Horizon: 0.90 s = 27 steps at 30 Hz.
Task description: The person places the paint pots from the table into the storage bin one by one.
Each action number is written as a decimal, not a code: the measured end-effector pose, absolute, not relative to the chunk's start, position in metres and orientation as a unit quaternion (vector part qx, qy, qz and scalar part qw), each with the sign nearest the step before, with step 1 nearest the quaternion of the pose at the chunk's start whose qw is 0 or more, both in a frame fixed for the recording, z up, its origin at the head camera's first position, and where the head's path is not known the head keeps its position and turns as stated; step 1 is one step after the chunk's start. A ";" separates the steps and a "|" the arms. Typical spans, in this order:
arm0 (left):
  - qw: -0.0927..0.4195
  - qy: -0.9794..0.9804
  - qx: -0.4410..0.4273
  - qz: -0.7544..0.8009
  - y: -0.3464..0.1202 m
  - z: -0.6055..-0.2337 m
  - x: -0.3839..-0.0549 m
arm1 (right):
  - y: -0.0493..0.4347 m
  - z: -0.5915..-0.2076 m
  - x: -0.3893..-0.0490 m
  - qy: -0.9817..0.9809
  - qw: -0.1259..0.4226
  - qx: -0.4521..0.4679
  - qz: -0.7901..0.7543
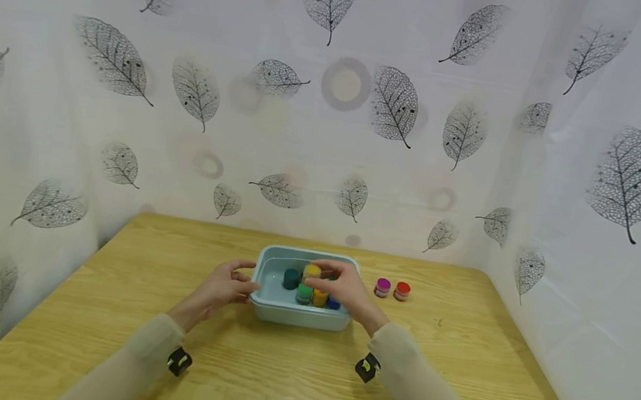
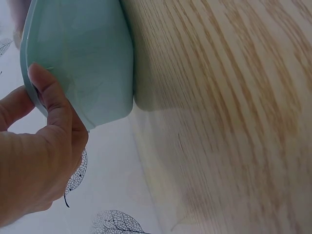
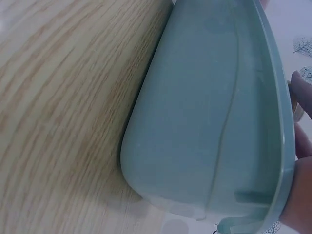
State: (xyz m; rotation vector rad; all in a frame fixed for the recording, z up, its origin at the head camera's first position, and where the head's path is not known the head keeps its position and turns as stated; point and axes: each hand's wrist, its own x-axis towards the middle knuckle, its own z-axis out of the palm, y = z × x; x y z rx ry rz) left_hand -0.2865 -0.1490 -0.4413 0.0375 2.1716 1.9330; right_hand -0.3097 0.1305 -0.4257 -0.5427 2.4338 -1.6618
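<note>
A pale blue-green plastic tub [image 1: 300, 318] stands on the table with several small paint jars inside. My left hand [image 1: 224, 289] grips its left end; in the left wrist view the fingers [image 2: 51, 92] pinch the tub's rim. Over the tub, my right hand [image 1: 345, 289] holds a yellow-lidded jar [image 1: 312, 271] between thumb and fingers. That jar shows only partly past the rim in the right wrist view. Below it are a dark green jar [image 1: 291, 278], a green jar [image 1: 304, 294], an orange-yellow jar [image 1: 319, 298] and a blue jar [image 1: 333, 302]. The right hand hides some of the tub's inside.
To the right of the tub, a purple-lidded jar [image 1: 383, 287] and a red-lidded jar [image 1: 402, 291] stand side by side on the wooden table [image 1: 178, 248]. A white curtain [image 1: 327, 153] with a leaf print hangs behind and at both sides.
</note>
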 end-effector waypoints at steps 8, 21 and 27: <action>0.119 0.740 0.016 0.662 -0.149 -0.442 -0.287 | 0.124 -0.429 -0.317 0.826 0.095 -0.190 -0.522; 0.123 0.736 0.029 0.665 -0.148 -0.439 -0.283 | 0.106 -0.435 -0.334 0.873 0.075 -0.206 -0.437; 0.121 0.738 0.023 0.663 -0.148 -0.439 -0.283 | 0.099 -0.435 -0.335 0.873 0.073 -0.224 -0.427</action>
